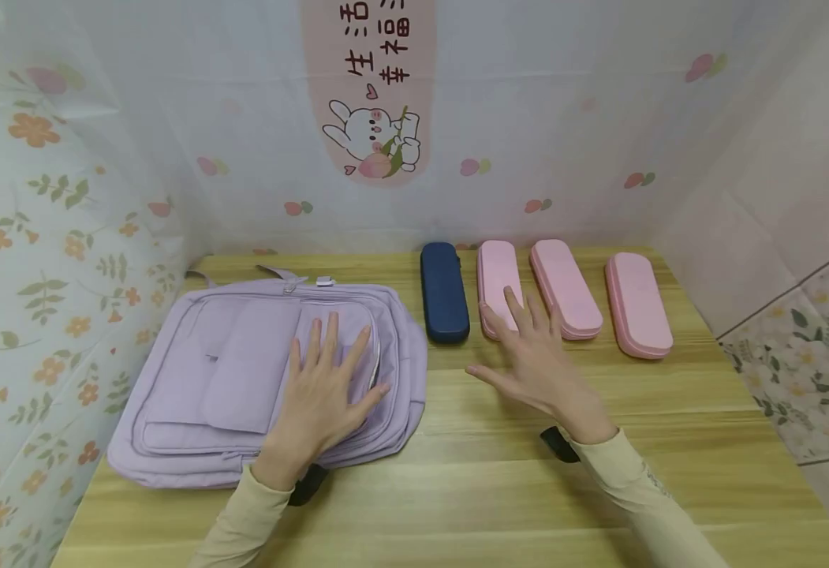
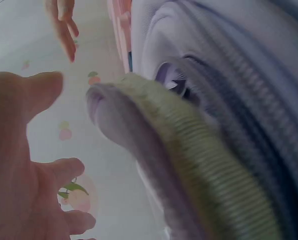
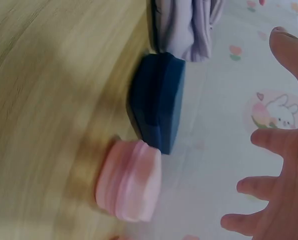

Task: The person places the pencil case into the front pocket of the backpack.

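Lilac fabric backpack (image 1: 258, 379) lies flat at the wooden worktop's (image 1: 492, 473) left under your open left hand (image 1: 325, 386), so keep that palm pressing while your open, empty right hand (image 1: 535, 355) settles squarely over the nearest pink oblong case (image 1: 498, 285).

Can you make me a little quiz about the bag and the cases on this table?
1. How many pink cases lie on the wooden table?
2. True or false: the left hand rests flat on the purple backpack.
3. Which case lies nearest the backpack: A) the navy case, B) a pink one?

Key:
1. Three; the right hand hovers open over the near end of the leftmost pink case.
2. True.
3. A.
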Demonstrator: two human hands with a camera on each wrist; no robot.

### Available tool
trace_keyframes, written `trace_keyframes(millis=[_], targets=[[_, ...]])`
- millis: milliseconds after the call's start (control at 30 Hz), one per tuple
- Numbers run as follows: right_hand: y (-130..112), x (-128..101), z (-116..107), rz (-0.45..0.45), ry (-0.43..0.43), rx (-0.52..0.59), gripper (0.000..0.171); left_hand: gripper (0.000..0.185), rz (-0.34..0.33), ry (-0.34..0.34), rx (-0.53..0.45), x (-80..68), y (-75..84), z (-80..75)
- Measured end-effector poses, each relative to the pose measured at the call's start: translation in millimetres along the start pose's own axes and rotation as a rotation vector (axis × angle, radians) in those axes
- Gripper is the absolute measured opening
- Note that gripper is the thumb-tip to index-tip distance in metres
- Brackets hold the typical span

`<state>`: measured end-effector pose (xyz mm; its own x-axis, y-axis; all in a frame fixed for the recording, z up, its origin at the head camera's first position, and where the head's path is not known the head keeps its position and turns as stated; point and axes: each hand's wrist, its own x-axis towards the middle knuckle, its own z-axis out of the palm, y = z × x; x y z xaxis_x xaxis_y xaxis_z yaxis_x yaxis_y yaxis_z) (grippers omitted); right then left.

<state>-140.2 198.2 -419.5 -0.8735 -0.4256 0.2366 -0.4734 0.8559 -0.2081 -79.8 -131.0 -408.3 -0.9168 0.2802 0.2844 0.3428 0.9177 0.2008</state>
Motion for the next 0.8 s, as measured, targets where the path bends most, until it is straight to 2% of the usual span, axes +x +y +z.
trace_keyframes(millis=[200,300,467,633,800], targets=[[-6,14,19,-0.015,-0.034,-0.020,0.093,0.081,-0.013,-0.063,0.013,-6.7,-3.7,5.4],[-9,21,30,-0.026,-0.044,-0.028,0.094,0.081,-0.019,-0.072,0.011,-9.3,-5.3,8.0],[-15,32,46,-0.056,-0.030,-0.008,0.093,0.081,-0.025,-0.046,-0.014,-13.1,-7.2,10.4],[-17,44,60,-0.088,0.041,-0.004,0.090,0.079,-0.025,-0.032,-0.047,-16.1,-8.9,11.0],[-22,53,71,-0.033,0.065,0.080,0.090,0.078,-0.022,-0.009,-0.067,-17.4,-11.0,12.7]])
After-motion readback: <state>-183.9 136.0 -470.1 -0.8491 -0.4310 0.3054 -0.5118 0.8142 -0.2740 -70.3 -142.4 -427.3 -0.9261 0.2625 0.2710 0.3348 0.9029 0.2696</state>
